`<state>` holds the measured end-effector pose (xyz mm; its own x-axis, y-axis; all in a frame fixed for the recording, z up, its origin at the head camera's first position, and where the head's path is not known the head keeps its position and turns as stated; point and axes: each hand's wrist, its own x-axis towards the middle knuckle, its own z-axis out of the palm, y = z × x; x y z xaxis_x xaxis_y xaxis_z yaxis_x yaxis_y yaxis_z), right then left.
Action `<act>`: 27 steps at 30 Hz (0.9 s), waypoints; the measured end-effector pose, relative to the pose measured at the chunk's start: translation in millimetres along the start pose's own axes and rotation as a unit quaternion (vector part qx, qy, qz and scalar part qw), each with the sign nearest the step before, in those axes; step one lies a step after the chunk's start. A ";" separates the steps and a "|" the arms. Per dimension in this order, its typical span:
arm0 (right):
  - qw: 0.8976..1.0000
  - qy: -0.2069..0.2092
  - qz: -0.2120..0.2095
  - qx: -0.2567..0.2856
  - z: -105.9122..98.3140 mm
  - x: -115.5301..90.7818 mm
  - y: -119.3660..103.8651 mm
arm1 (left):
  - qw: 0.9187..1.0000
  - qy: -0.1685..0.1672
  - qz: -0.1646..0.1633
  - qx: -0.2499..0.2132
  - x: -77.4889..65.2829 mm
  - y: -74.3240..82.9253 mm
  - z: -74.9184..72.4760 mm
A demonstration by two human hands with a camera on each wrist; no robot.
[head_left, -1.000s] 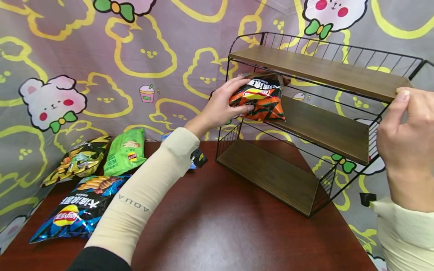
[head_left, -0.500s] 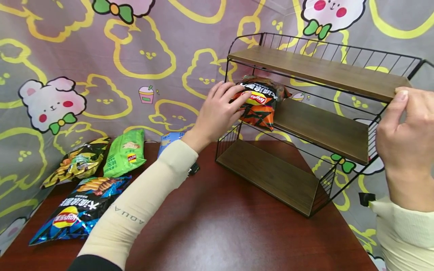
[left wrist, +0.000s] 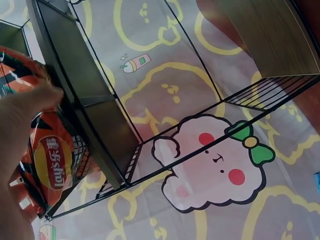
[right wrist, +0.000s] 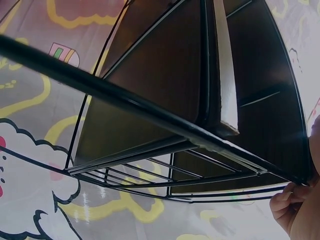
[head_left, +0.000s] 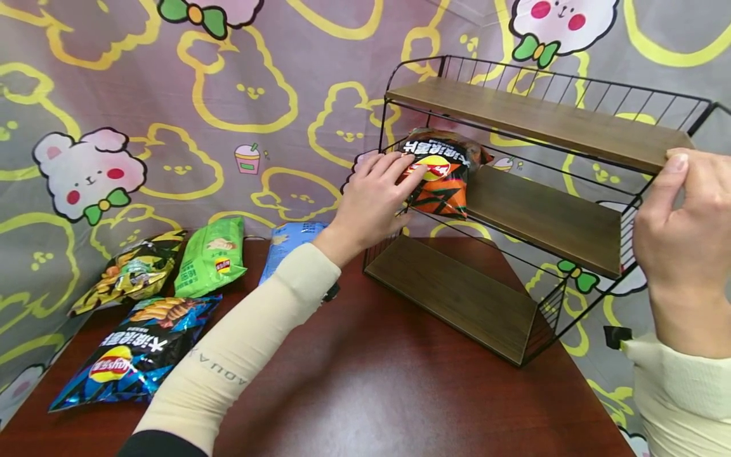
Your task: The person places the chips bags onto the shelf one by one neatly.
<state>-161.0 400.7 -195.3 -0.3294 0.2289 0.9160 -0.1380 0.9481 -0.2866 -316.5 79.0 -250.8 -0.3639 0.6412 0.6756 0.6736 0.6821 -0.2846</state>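
Orange-and-black chip bag point(head_left: 442, 193): sits at the left end of the middle shelf point(head_left: 548, 209), its lower edge seeming to jut past the shelf's front. Left hand point(head_left: 368, 206): fingers extended, slightly apart, laid against the bag's front; thumb lower down, not visibly wrapped round it. Right hand point(head_left: 688, 216): fingers pinched on the front right corner of the top shelf point(head_left: 531, 114), apparently steadying the wire rack point(head_left: 468, 301).

Step in hand (judged): seating this bag on the middle shelf, mostly by pushing. Next move would seem to call for a gentle push inward until the overhang is gone, rack held firm, then lifting the left hand clear without dragging the bag forward.

Labels. Orange bag: red-and-yellow logo, "Lay's 乐事" legible in the left wrist view; large white Chinese characters above it, partly legible in the head view. Blue-and-black bag point(head_left: 131, 349), lying on the surface point(head_left: 354, 381): same Lay's logo, white characters apparently 大波浪. Green bag point(head_left: 211, 257): small red-and-yellow logo, lettering too small to confirm. Black-and-gold bag point(head_left: 134, 273): print not readable. Light-blue bag point(head_left: 291, 244): partly behind the left sleeve point(head_left: 240, 349), print not readable. Sleeve itself: "AQUA" along the forearm. Backdrop point(head_left: 274, 146): cartoon rabbits and yellow outlines, no writing made out.
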 end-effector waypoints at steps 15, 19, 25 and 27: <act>1.000 0.005 -0.004 -0.010 -2.6 -0.1 -0.1 | 0.998 0.036 -0.025 -0.033 6.1 1.8 8.8; 1.000 0.006 -0.009 -0.008 -3.5 0.8 0.3 | 0.998 0.040 -0.029 -0.027 7.6 2.9 9.5; 1.000 0.010 -0.025 -0.009 -2.8 2.4 2.5 | 0.998 0.044 -0.037 -0.015 8.9 3.7 14.1; 0.999 0.012 -0.027 -0.012 -2.1 2.4 4.0 | 0.998 0.038 -0.041 -0.015 10.2 2.8 15.8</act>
<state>-160.4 405.6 -193.7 -0.2999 0.1817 0.9365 -0.1327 0.9642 -0.2296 -328.5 93.0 -255.5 -0.3701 0.5539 0.7458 0.6630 0.7198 -0.2055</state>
